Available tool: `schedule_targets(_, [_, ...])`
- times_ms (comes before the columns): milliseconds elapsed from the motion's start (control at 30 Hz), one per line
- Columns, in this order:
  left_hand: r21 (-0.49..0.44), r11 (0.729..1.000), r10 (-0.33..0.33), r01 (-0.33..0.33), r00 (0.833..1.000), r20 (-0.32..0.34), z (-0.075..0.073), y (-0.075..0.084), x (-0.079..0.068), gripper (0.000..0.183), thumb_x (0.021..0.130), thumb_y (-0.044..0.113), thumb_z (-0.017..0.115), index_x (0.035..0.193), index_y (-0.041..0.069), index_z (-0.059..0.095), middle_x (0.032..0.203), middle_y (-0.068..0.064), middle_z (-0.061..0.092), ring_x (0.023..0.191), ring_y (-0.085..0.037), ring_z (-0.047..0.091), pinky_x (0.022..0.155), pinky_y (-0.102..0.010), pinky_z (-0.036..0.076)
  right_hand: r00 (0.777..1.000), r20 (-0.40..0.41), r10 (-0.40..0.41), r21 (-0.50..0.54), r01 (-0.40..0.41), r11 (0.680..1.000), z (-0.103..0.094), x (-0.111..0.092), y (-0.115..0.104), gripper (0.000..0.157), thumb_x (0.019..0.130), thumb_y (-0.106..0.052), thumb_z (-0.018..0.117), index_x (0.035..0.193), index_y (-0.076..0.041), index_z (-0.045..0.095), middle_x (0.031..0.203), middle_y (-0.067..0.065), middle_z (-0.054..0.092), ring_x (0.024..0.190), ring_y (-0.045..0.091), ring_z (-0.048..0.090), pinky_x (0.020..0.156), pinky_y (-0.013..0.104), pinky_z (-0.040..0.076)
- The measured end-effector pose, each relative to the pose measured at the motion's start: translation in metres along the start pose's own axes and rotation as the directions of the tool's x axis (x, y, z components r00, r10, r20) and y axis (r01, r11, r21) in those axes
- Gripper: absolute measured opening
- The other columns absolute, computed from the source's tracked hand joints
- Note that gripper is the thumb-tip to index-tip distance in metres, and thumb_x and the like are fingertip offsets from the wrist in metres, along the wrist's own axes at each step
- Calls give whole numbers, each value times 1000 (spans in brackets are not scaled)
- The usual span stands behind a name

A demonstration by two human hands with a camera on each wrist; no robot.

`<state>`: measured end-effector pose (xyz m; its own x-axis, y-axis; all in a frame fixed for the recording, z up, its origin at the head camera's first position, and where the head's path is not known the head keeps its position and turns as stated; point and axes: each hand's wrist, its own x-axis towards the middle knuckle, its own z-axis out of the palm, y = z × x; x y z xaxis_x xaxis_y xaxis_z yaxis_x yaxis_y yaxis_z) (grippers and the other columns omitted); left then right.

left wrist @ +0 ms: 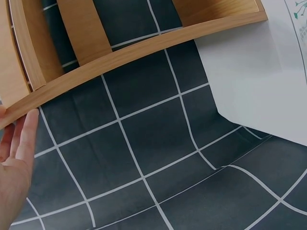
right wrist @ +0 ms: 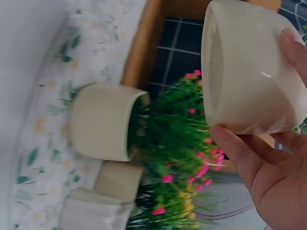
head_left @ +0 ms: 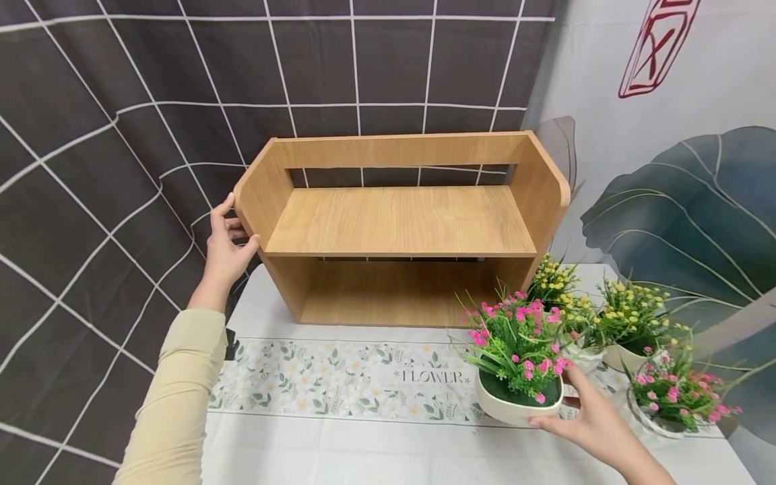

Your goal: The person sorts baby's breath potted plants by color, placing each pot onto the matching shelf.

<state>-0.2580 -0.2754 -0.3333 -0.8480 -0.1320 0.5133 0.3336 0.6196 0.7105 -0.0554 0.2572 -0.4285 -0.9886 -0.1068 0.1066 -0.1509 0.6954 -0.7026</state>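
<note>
A light wooden two-tier shelf (head_left: 400,219) stands on the table. At its left side panel is my left hand (head_left: 227,242), with the thumb at the front edge and the fingers along the outer side. The left wrist view shows those fingers (left wrist: 24,136) nearly straight against the wood. My right hand (head_left: 597,417) grips a cream flower pot (head_left: 515,409) with pink flowers and green leaves, in front of the shelf's lower right. In the right wrist view, the thumb and fingers spread round the smooth pot (right wrist: 254,72), raised off the table.
On the right stand potted yellow flowers (head_left: 633,313) and a pink-flowered pot (head_left: 675,401). The right wrist view shows another cream pot (right wrist: 103,122) beside the shelf. A floral strip marked FLOWER (head_left: 339,380) crosses the white table. A dark grid-patterned cloth (head_left: 388,67) hangs behind.
</note>
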Motion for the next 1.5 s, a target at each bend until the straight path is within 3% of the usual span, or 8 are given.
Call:
schedule_targets(133, [1, 1000, 3, -3, 1000, -5, 0, 0, 1, 72, 84, -10, 56, 143, 14, 22, 118, -30, 51, 102, -43, 56, 62, 0, 36, 997, -41, -62, -8, 62, 998, -6, 10, -8, 73, 61, -17, 89, 118, 1, 47, 108, 16, 57, 94, -19, 39, 70, 21, 55])
schedule_targets(300, [1, 1000, 10, -10, 1000, -9, 1, -1, 1, 73, 83, -10, 55, 143, 14, 21, 118, -29, 51, 101, -42, 56, 63, 0, 36, 985, -106, -134, -32, 131, 991, -13, 19, -13, 68, 56, -13, 90, 105, -1, 46, 100, 11, 55, 91, -14, 45, 68, 17, 54])
schedule_targets(467, [7, 1000, 11, -11, 1000, -11, 1, -2, 1, 74, 83, -10, 55, 144, 16, 21, 119, -28, 50, 101, -40, 56, 64, 0, 37, 984, -118, -132, -53, 127, 991, -20, 27, -17, 63, 56, -14, 90, 95, -4, 42, 96, 10, 56, 86, -13, 47, 67, 13, 52])
schedule_targets(600, [4, 1000, 11, -11, 1000, -11, 1, 0, 1, 74, 83, -10, 55, 144, 16, 21, 118, -28, 50, 100, -40, 56, 63, 0, 37, 978, -129, -163, -35, 160, 987, -23, 34, -20, 62, 57, -12, 90, 97, -3, 43, 97, 10, 57, 88, -17, 46, 68, 10, 51])
schedule_targets(833, [-9, 1000, 6, -6, 1000, -8, 2, 1, 2, 74, 84, -10, 54, 144, 15, 21, 116, -28, 51, 101, -40, 56, 64, -1, 38, 957, -185, -225, -22, 224, 974, -28, 50, -25, 67, 55, -9, 90, 104, -1, 46, 91, -2, 53, 84, -12, 49, 70, 2, 44])
schedule_targets(1067, [2, 1000, 0, 0, 1000, -13, 2, 1, 0, 74, 84, -10, 55, 144, 16, 21, 116, -28, 50, 103, -41, 56, 63, 0, 37, 947, -209, -246, -55, 239, 969, -34, 65, -31, 75, 55, -11, 90, 116, 3, 47, 95, 8, 57, 80, -13, 46, 65, 3, 42])
schedule_targets(1267, [-5, 1000, 6, -6, 1000, -21, 3, 0, 0, 74, 83, -10, 55, 144, 15, 22, 115, -28, 50, 102, -41, 56, 63, -1, 37, 950, -196, -241, -28, 241, 970, -40, 75, -37, 73, 61, -11, 88, 120, 2, 47, 99, 11, 56, 84, -14, 46, 65, 4, 44])
schedule_targets(1500, [-5, 1000, 5, -6, 1000, -19, 3, 1, 0, 74, 83, -10, 54, 145, 15, 22, 116, -28, 50, 102, -40, 56, 64, -2, 38, 961, -193, -200, 9, 205, 979, -43, 89, -45, 70, 70, -12, 83, 126, -1, 43, 102, 12, 55, 74, -2, 48, 58, 12, 42])
